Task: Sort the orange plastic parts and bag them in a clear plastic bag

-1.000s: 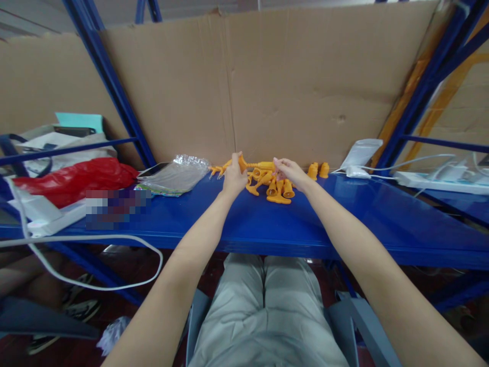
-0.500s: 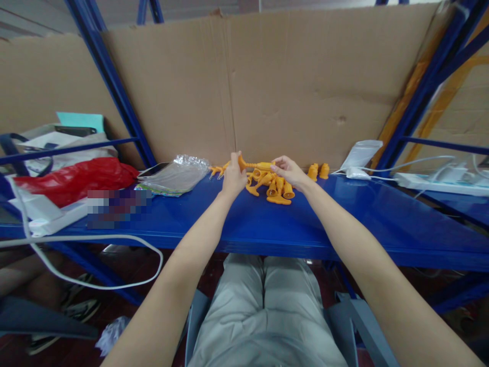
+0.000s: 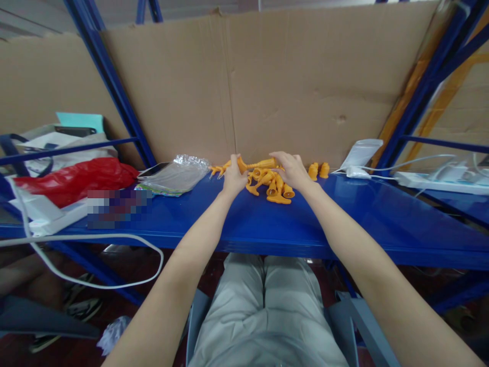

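Note:
My left hand [image 3: 235,176] is closed on the handle of a yellow plastic tool [image 3: 262,164] with a threaded shaft and a wider, tapered body, held lying sideways. At the wide end, my right hand [image 3: 291,169] curls around it, with its fingers partly hiding that end. Just below both hands lies a pile of yellow plastic parts [image 3: 272,186], some with curved handles and some hollow and cup-shaped. More yellow pieces with metal spirals [image 3: 217,171] lie left of my left hand. Two yellow cup-shaped parts [image 3: 318,171] stand to the right of my right hand.
A blue shelf top [image 3: 244,224] carries everything, backed by a cardboard sheet [image 3: 290,86]. To the left are clear plastic bags [image 3: 183,173], a red bag [image 3: 84,178] and a white cable [image 3: 114,287]. A white packet [image 3: 361,155] and a power strip [image 3: 443,183] sit right.
My right hand has shifted, its fingers now higher and over the wide end of the tool. My left hand stays nearly in place on the handle.

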`<state>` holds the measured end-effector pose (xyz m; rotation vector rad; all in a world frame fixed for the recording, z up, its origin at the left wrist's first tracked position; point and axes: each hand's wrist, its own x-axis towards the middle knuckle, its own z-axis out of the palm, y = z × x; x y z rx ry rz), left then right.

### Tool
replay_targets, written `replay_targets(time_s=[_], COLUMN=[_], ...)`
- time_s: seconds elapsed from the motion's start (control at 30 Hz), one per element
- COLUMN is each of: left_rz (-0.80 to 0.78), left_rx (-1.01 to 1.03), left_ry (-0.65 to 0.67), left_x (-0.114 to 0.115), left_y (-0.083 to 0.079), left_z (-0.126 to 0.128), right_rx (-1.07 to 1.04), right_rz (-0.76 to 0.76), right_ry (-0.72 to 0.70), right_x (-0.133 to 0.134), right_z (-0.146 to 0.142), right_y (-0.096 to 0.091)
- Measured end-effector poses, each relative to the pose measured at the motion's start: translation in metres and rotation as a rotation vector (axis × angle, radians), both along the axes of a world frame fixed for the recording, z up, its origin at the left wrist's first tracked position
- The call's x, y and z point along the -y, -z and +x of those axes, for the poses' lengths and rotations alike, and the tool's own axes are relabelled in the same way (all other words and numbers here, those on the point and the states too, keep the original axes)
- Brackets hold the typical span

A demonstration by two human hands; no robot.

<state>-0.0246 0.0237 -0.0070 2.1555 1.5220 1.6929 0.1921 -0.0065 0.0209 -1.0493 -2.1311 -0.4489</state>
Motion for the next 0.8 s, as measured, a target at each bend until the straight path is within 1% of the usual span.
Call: replay_targets(time_s=[0.17, 0.3, 0.43, 0.57, 0.67, 0.8], left_rz=[-0.069, -0.082, -0.078, -0.048, -0.031, -0.008], left_rx=[-0.003, -0.007, 0.0, -0.003, -0.009, -0.01], left_ry=[0.003, -0.014, -0.003, -0.006, -0.011, -0.006], left_x=[0.004, 0.007, 0.007, 0.005, 0.005, 0.006], left_y=[-0.002, -0.004, -0.003, -0.001, -0.001, -0.001], left_z=[0.002, 0.005, 0.006, 0.005, 0.003, 0.002], right_rx=[0.097, 0.098, 0.082, 0.037, -0.063, -0.206], right_rz=[0.076, 0.115, 0.132, 0.112, 0.083, -0.076], right_ry=[0.066, 0.079, 0.08, 0.069, 0.047, 0.014], right_x=[0.005, 0.003, 0.0, -0.001, -0.004, -0.011], right_z=[0.0, 0.002, 0.006, 0.005, 0.002, 0.0], right_y=[-0.001, 0.001, 0.003, 0.003, 0.005, 0.01])
